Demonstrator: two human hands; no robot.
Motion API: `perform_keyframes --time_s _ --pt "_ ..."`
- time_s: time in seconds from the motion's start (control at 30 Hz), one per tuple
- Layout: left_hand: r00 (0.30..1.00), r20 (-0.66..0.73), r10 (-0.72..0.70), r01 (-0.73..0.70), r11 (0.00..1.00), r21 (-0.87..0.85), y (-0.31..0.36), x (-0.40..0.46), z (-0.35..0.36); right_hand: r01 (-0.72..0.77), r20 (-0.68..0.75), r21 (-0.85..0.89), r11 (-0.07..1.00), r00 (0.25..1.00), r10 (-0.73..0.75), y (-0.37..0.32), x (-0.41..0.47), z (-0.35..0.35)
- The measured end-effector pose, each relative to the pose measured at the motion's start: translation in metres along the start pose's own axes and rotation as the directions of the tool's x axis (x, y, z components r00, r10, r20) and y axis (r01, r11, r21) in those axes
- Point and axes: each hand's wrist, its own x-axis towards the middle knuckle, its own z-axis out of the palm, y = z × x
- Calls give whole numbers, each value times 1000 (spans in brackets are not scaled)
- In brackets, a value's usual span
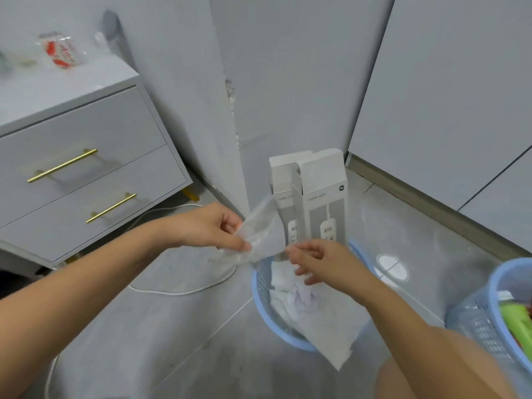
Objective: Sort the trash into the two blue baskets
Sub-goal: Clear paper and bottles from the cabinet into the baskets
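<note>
A clear plastic bag point(260, 234) hangs above the near blue basket point(260, 286). My left hand point(213, 226) pinches its left edge. At the bag's right corner my right hand point(319, 260) grips it with thumb and forefinger. This basket on the floor holds two tall white power-strip boxes point(322, 194), crumpled paper point(302, 300) and a white sheet point(331, 332) draped over its front rim. A second blue basket point(498, 298) at the right edge holds green point(518, 318) and red plastic items.
A grey two-drawer cabinet point(80, 174) with gold handles stands at the left; a red-and-white wrapper point(59, 51) lies on its top. A white cable point(184, 289) loops across the grey floor. Grey walls close the corner behind the baskets.
</note>
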Motion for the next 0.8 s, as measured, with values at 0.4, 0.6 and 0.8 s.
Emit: perform_keyframes --time_s 0.4,0.6,0.8 --pt "954 299 -40 38 999 13 -7 5 63 110 -21 217 970 994 -108 24 -3 -16" --pt "907 -195 -374 379 925 -15 -113 36 9 -108 -142 -553 826 989 35 58 20 -28" --pt "711 -434 -553 582 810 -78 -202 57 -22 -238 -103 -755 611 963 248 72 41 -27"
